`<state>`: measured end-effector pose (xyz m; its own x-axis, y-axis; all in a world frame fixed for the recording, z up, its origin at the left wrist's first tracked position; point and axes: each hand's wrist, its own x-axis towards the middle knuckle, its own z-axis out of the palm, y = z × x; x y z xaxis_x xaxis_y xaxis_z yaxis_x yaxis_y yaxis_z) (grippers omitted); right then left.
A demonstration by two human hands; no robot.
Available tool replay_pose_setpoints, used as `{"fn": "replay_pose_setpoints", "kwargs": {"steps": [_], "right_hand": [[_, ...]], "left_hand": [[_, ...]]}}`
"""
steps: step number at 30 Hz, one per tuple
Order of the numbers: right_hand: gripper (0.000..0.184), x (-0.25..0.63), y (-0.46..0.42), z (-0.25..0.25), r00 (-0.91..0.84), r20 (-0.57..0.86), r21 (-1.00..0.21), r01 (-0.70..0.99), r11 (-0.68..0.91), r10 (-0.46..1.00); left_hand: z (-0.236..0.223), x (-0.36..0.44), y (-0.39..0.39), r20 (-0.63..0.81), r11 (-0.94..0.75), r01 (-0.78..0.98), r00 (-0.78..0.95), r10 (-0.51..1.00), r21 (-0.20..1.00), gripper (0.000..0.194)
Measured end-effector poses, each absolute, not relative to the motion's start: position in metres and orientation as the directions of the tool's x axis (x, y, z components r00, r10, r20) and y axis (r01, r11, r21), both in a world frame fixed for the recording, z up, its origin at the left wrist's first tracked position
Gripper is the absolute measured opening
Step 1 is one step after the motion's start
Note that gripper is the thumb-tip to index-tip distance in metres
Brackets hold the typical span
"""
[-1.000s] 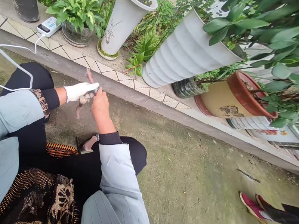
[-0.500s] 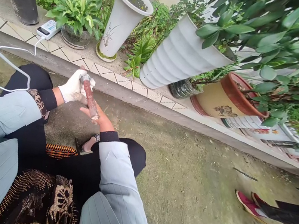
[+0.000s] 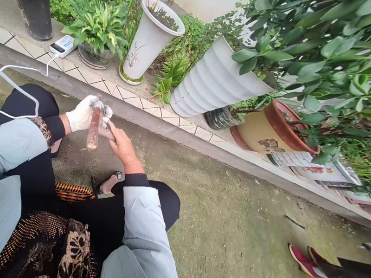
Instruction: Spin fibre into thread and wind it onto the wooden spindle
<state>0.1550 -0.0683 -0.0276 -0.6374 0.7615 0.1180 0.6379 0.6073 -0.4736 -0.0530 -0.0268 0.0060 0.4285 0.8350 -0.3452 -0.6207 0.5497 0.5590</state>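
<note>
My left hand (image 3: 82,114), in a white glove, is closed round a reddish-brown wooden stick (image 3: 94,130). The stick points down toward me, and its lower end shows a pale cut face. Grey wire or cord (image 3: 98,105) seems to be wound about its upper part, just by the gloved fingers. My right hand (image 3: 123,146) is bare and comes in from the right, its thumb and fingers pinched together against the glove's fingertips. What it pinches is too small to make out.
A white power bank (image 3: 62,46) with a white cable lies on the tiled ledge (image 3: 96,81). Along the ledge stand a black pot (image 3: 33,11), a tall white pot (image 3: 152,35), a ribbed white pot (image 3: 212,82) and a tan pot (image 3: 261,127). Another person's red shoe (image 3: 302,260) is at right.
The stick has swung to nearly upright in my left hand. My right hand has gone from spread fingers beneath the stick to a pinch at its right side. The view has shifted slightly.
</note>
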Motion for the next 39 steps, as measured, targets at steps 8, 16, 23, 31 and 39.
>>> {"fn": "replay_pose_setpoints", "kwargs": {"steps": [8, 16, 23, 31, 39], "right_hand": [[0.057, 0.177, -0.064, -0.015, -0.720, 0.048, -0.280, 0.656, 0.701, 0.692], [0.065, 0.180, -0.065, -0.003, -0.623, 0.078, -0.720, 0.504, 0.476, 0.778], [0.068, 0.159, -0.063, -0.026, -0.447, -0.130, -0.957, 0.290, 0.006, 0.885], [0.042, 0.132, -0.061, -0.028, -0.499, -0.198, -0.973, -0.001, -0.229, 0.844], [0.028, 0.156, -0.035, 0.039, -0.523, -0.146, -0.888, -0.304, -0.344, 0.840]], "left_hand": [[-0.016, -0.063, -0.018, -0.367, 0.611, -0.624, 0.490, 0.791, 0.486, 0.022], [-0.046, -0.066, -0.016, -0.368, 0.672, -0.442, 0.593, 0.716, 0.595, 0.024], [-0.088, -0.053, -0.029, -0.546, 0.703, -0.221, 0.491, 0.679, 0.676, 0.033], [-0.064, -0.045, -0.029, -0.209, 0.206, 0.038, 0.288, 0.935, 0.978, 0.041], [-0.014, -0.044, -0.010, -0.119, 0.287, -0.159, 0.651, 0.750, 0.945, 0.026]]}}
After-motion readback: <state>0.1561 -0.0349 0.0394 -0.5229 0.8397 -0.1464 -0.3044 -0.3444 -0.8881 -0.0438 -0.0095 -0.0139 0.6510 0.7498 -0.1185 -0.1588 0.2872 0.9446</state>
